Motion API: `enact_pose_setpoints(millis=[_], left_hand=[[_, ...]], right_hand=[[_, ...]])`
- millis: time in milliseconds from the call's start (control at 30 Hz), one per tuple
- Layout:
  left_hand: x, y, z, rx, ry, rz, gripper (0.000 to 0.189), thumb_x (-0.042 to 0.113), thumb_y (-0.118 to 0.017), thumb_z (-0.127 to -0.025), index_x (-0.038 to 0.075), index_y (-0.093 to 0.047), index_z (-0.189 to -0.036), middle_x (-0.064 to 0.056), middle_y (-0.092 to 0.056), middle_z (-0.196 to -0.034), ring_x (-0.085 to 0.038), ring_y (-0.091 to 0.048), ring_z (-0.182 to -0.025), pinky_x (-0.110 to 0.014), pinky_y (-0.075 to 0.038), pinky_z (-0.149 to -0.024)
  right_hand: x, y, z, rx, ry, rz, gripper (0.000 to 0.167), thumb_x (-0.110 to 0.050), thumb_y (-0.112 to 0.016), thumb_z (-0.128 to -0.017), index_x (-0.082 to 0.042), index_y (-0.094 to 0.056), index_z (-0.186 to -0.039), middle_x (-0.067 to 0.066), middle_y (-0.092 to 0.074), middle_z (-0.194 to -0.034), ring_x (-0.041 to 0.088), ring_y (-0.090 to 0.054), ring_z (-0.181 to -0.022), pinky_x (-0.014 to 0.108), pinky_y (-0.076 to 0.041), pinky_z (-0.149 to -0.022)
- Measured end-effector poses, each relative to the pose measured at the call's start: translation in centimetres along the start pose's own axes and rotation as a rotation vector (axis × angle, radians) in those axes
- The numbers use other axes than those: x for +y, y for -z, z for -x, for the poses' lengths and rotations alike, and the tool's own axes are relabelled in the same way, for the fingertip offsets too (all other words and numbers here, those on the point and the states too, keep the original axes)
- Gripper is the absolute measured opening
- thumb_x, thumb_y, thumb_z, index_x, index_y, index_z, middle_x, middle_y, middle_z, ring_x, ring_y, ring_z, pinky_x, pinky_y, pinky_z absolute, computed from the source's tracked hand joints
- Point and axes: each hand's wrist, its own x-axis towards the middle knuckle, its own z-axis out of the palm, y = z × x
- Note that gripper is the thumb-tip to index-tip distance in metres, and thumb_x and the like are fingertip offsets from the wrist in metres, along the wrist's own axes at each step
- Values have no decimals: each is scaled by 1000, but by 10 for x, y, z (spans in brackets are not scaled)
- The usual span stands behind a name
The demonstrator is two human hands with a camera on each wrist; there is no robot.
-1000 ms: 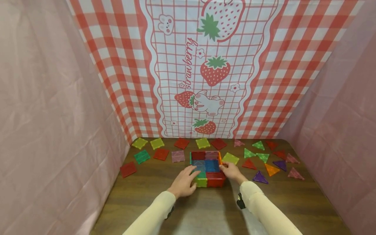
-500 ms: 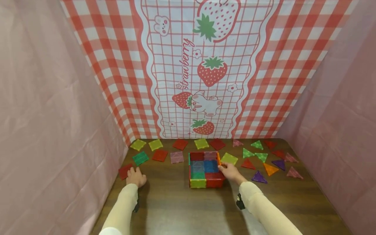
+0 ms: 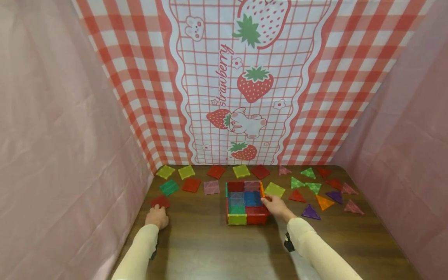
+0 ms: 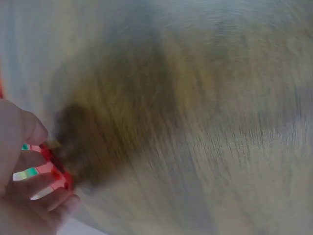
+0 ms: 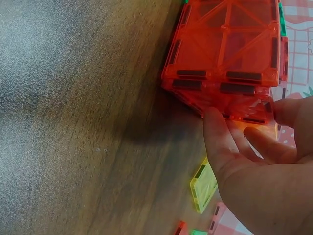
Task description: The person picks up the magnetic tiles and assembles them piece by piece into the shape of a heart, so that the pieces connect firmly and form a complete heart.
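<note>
At the left of the table my left hand (image 3: 157,217) pinches a red square magnetic tile (image 3: 160,201). In the left wrist view the tile's red edge (image 4: 57,169) shows between thumb and fingers. Mid-table stands an open-topped box of translucent magnetic tiles (image 3: 256,218), with red, lime, green and orange walls and a grey, blue and green floor. My right hand (image 3: 276,206) grips the box's right wall, thumb at its upper edge and fingers along the outside. From the right wrist, the red front wall (image 5: 222,39) is close by.
Square tiles lie flat behind and left of the box, among them a green tile (image 3: 169,187) and a pink tile (image 3: 211,187). Triangular tiles, including an orange triangle (image 3: 324,202), lie to the right. A checked strawberry cloth (image 3: 255,85) hangs behind the table.
My left hand has left the box's front left corner, reached to the red square at the far left and drawn it slightly rightward. The right hand stays on the box.
</note>
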Motion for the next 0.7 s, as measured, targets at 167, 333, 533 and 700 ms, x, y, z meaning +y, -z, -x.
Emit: enact_pose_setpoints(millis=[167, 333, 533, 700], left_hand=[[19, -12, -2, 141, -203, -49, 22, 7, -67, -87, -5, -64, -105, -28, -56, -109, -49, -58, -105, -61, -52, -86], [17, -18, -3, 94, -116, 86, 43, 18, -67, -95, -1, -57, -133, -41, -36, -147, -60, -32, -139, -72, -40, -102], [9, -19, 0, 32, -75, 133, 51, 22, -67, -98, 5, -53, -143, -40, -38, -146, -60, -36, -136, -70, -41, -103], [12, -14, -2, 69, -138, 140, 49, 20, -76, -91, 3, -57, -132, -35, -48, -121, -53, -55, -111, -64, -50, -91]], right_hand=[[1, 1, 0, 11, 0, 12, 45, -23, -53, -105, 11, -58, -133, 31, -61, -131, 48, -57, -124, 58, -45, -105], [0, -3, 1, 11, 3, 5, 44, -22, -52, -105, 11, -57, -134, 32, -61, -132, 48, -55, -126, 58, -44, -106], [0, -3, 2, 11, 9, 13, 44, -21, -52, -105, 12, -57, -133, 32, -61, -132, 48, -56, -125, 58, -45, -106], [0, -1, 1, 19, 10, 17, 44, -23, -53, -105, 11, -57, -133, 32, -61, -131, 48, -57, -124, 58, -45, -105]])
